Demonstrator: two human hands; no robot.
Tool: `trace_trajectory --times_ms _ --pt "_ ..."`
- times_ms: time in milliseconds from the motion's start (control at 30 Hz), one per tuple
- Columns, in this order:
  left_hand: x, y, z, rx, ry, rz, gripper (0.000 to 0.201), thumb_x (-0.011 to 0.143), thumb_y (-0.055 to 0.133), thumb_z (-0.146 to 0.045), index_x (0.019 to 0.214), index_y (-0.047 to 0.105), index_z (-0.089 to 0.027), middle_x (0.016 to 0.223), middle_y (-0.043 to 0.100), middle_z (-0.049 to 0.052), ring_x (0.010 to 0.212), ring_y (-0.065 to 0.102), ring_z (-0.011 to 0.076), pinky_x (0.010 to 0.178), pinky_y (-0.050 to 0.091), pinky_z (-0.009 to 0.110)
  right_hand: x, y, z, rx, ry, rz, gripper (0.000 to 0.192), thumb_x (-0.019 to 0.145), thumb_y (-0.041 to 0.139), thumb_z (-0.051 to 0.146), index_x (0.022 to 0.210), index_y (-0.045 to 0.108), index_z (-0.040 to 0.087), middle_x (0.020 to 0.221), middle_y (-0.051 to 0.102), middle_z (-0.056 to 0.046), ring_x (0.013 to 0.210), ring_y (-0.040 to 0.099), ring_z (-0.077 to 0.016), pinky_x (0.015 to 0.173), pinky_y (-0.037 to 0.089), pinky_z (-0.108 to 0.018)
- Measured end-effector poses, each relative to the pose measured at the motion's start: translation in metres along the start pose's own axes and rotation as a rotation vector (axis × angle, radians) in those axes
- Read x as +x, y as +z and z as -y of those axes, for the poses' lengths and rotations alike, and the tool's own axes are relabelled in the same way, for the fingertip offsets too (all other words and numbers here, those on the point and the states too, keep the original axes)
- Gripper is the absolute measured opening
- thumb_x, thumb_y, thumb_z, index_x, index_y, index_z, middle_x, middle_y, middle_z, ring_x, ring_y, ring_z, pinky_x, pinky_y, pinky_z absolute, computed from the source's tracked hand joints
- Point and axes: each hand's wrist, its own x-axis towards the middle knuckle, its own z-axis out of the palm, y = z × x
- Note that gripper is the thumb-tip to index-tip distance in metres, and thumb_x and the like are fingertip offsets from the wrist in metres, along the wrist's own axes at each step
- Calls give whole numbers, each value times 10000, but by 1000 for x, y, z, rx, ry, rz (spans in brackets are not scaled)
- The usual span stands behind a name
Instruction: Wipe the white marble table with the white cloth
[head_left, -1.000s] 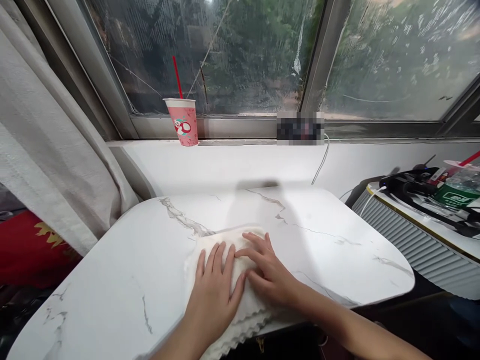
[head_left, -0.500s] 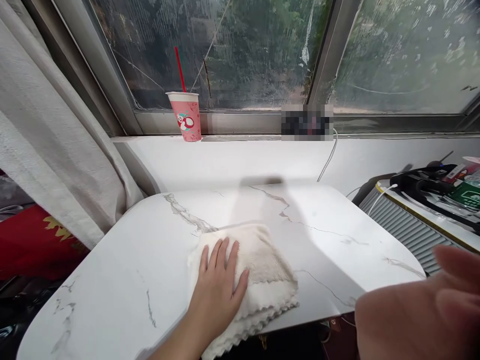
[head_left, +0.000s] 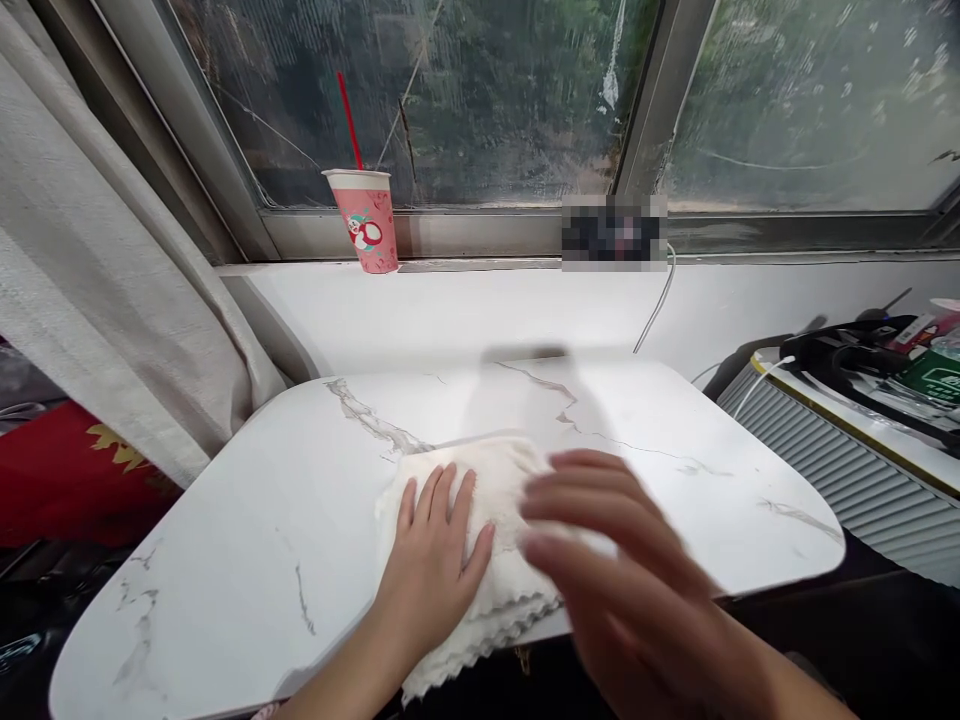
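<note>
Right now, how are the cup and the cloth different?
The cup is pink with a picture; the cloth is plain, creamy white. The cup stands by the window; the cloth lies on the table under the left hand. The cup is round; the cloth is wavy-edged. Both show some white.

On my feed the left hand is crisp, while the right hand smears with motion blur. The white counter around both is brightly lit, washing toward glare ahead of the right hand, and the cloth under the left one nearly blends into it. A soft grey shadow beyond the hands suggests light from behind me. Farther ahead, the window looks dim, and a pixelated patch masks detail. I see wide-angle stretching in the curtain, far left of the hands.
</note>
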Motion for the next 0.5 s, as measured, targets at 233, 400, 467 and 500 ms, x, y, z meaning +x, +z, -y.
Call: trace_trajectory --times_ms 233,400,467,500 --pt "0 -8 0 -39 20 56 517 1005 326 -382 1481 381 -189 1462 494 144 1390 408 301 1127 342 569 23 81 -60 -162 210 219 537 1002 367 395 1463 431 128 1548 336 -222 1464 242 -381 1129 316 -630" --pt "17 -10 8 -103 31 187 524 1004 317 -393 1506 342 -245 1493 461 119 1388 399 290 1107 359 540 22 80 -63 -114 357 333 584 1002 313 534 1475 406 206 1563 299 -231 1459 221 -434 1053 237 -764" --pt "36 -6 10 -117 -5 258 511 986 345 -398 1467 408 -239 1470 484 125 1366 420 307 1077 381 541 33 81 -69 -127 415 317 570 997 311 558 1416 471 206 1532 360 -224 1453 232 -441 1067 142 -782" --pt "48 -3 11 -121 -34 287 497 974 363 -387 1443 439 -239 1452 503 124 1351 434 310 1065 387 540 40 84 -75 -135 435 291 552 999 312 550 1376 505 196 1510 392 -219 1451 238 -436 1087 113 -765"
